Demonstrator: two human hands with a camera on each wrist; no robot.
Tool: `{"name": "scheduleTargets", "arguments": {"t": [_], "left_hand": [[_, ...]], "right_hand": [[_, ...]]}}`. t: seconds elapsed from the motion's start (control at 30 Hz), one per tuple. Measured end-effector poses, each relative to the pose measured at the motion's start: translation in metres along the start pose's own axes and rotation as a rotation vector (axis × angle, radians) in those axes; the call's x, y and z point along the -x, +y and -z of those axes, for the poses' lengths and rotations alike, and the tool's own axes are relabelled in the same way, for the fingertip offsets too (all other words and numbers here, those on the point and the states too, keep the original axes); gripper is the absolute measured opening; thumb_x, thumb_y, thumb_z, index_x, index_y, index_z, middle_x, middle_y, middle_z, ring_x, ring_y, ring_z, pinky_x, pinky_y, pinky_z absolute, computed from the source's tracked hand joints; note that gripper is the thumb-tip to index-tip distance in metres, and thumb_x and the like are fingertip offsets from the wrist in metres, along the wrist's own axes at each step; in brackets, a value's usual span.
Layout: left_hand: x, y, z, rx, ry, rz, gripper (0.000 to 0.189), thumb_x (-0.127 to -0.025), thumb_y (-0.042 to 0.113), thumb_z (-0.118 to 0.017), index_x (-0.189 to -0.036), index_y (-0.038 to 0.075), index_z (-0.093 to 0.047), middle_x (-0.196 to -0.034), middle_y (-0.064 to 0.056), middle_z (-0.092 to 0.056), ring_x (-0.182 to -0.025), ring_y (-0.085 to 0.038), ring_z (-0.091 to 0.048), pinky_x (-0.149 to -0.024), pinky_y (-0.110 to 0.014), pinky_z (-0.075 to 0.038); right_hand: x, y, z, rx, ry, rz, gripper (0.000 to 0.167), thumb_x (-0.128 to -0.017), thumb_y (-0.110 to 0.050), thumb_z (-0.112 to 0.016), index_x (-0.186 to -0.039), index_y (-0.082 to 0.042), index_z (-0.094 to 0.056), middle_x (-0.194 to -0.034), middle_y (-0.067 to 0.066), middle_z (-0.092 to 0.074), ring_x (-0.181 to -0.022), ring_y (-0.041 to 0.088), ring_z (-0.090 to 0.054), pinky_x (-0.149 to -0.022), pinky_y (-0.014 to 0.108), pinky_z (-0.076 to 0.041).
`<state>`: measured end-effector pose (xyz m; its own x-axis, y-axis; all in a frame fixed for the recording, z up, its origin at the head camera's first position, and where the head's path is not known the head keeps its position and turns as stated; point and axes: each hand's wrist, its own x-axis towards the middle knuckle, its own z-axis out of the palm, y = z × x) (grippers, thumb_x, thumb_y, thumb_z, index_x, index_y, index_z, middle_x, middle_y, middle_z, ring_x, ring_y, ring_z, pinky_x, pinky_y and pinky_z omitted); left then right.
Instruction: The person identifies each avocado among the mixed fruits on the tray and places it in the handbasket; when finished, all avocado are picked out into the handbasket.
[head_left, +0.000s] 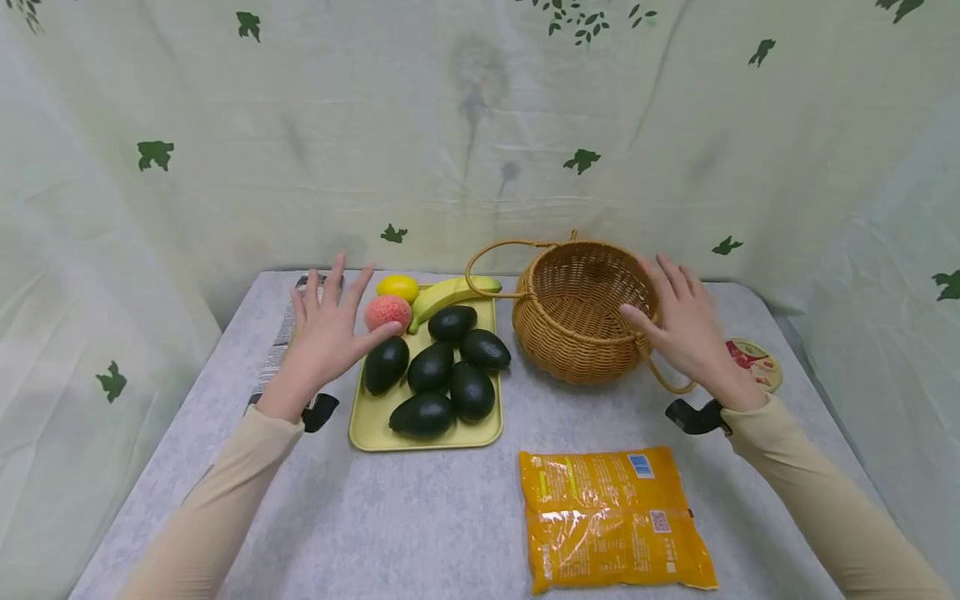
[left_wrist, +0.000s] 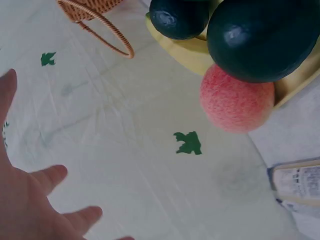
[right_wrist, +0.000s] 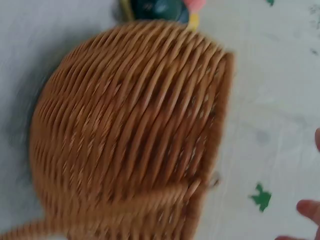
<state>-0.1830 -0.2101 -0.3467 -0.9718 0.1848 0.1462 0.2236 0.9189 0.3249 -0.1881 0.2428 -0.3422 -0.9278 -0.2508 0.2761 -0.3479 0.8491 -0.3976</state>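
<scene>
My left hand [head_left: 324,337] is spread above the left edge of a yellow tray [head_left: 375,437], its thumb beside a pink peach [head_left: 387,313]. Several dark avocados [head_left: 422,415] lie on the tray, with a yellow lemon [head_left: 397,288] and a banana [head_left: 450,296] at its far end. On the other side, my right hand [head_left: 686,321] has its fingers extended and overlaps the right rim of a wicker basket [head_left: 577,358]. Nothing is held in either hand. The basket's interior shows bare weave, and its handles hang out to both sides.
An orange plastic packet [head_left: 615,521] lies at the front right of the table. A round tin-like item with a red label [head_left: 753,364] sits partly behind my right wrist. A printed pack [head_left: 273,362] lies left of the tray. Leaf-patterned cloth [head_left: 480,167] hangs behind.
</scene>
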Motion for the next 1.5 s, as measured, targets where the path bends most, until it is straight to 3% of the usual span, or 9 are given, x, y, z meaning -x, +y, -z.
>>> {"name": "scheduleTargets", "arguments": {"t": [0.17,0.3,0.43,0.57,0.83,1.03,1.2,1.5], "left_hand": [[0.015,-0.014,-0.003,0.175,0.008,-0.060,0.089,-0.090,0.055,-0.058,-0.155,0.015,-0.012,-0.159,-0.015,0.004,-0.140,-0.047,0.002,-0.107,-0.066,-0.001],[0.025,-0.027,-0.010,0.316,-0.013,-0.073,0.087,-0.091,0.045,-0.061,-0.156,0.017,-0.009,-0.159,-0.013,-0.001,-0.143,-0.039,-0.002,-0.106,-0.066,-0.008],[0.037,-0.039,-0.021,0.474,-0.053,-0.067,0.089,-0.091,0.034,-0.066,-0.156,0.023,-0.006,-0.160,-0.010,-0.003,-0.143,-0.036,-0.007,-0.106,-0.064,-0.014],[0.049,-0.051,-0.036,0.607,-0.107,-0.056,0.094,-0.089,0.021,-0.070,-0.156,0.021,-0.004,-0.159,-0.012,-0.005,-0.142,-0.038,-0.013,-0.108,-0.060,-0.017],[0.069,-0.074,-0.064,0.701,-0.238,-0.003,0.101,-0.085,0.016,-0.074,-0.155,0.018,-0.002,-0.159,-0.011,-0.003,-0.143,-0.037,-0.007,-0.110,-0.058,-0.013],[0.081,-0.082,-0.080,0.671,-0.299,0.023,0.105,-0.080,0.021,-0.078,-0.155,0.014,-0.004,-0.158,-0.019,-0.004,-0.141,-0.044,-0.005,-0.105,-0.066,-0.013],[0.087,-0.083,-0.091,0.651,-0.332,0.013,0.110,-0.076,0.020,-0.081,-0.154,0.006,-0.005,-0.156,-0.024,-0.004,-0.141,-0.044,-0.003,-0.107,-0.063,-0.009],[0.092,-0.085,-0.104,0.578,-0.317,-0.028,0.114,-0.073,0.027,-0.084,-0.153,0.002,-0.007,-0.155,-0.026,-0.007,-0.140,-0.046,-0.004,-0.107,-0.064,-0.009]], "right_hand": [[-0.002,-0.019,-0.005,-0.228,-0.027,0.123,0.071,-0.096,-0.043,-0.054,-0.154,-0.018,-0.021,-0.157,0.013,-0.018,-0.141,0.035,-0.016,-0.106,0.062,-0.016],[-0.002,-0.037,-0.015,-0.390,-0.088,0.188,0.069,-0.095,-0.035,-0.061,-0.153,-0.026,-0.024,-0.155,0.004,-0.025,-0.140,0.027,-0.024,-0.108,0.055,-0.023],[-0.004,-0.054,-0.030,-0.515,-0.188,0.252,0.067,-0.094,-0.031,-0.062,-0.151,-0.025,-0.028,-0.153,0.000,-0.030,-0.138,0.023,-0.030,-0.108,0.046,-0.028],[-0.007,-0.068,-0.049,-0.670,-0.319,0.312,0.064,-0.094,-0.024,-0.063,-0.150,-0.020,-0.031,-0.152,0.001,-0.033,-0.135,0.021,-0.034,-0.108,0.045,-0.029],[-0.014,-0.085,-0.091,-0.950,-0.552,0.351,0.065,-0.094,-0.015,-0.063,-0.150,-0.012,-0.030,-0.152,0.005,-0.031,-0.135,0.034,-0.032,-0.107,0.048,-0.031],[-0.018,-0.086,-0.117,-0.943,-0.613,0.354,0.066,-0.094,-0.025,-0.064,-0.149,-0.011,-0.032,-0.151,0.014,-0.031,-0.132,0.040,-0.033,-0.105,0.055,-0.030],[-0.019,-0.089,-0.127,-0.882,-0.658,0.305,0.064,-0.093,-0.022,-0.065,-0.149,-0.014,-0.034,-0.151,0.008,-0.032,-0.133,0.034,-0.033,-0.107,0.051,-0.029],[-0.017,-0.090,-0.139,-0.736,-0.663,0.279,0.062,-0.089,-0.022,-0.070,-0.145,-0.015,-0.042,-0.145,0.001,-0.039,-0.126,0.028,-0.043,-0.102,0.051,-0.036]]}}
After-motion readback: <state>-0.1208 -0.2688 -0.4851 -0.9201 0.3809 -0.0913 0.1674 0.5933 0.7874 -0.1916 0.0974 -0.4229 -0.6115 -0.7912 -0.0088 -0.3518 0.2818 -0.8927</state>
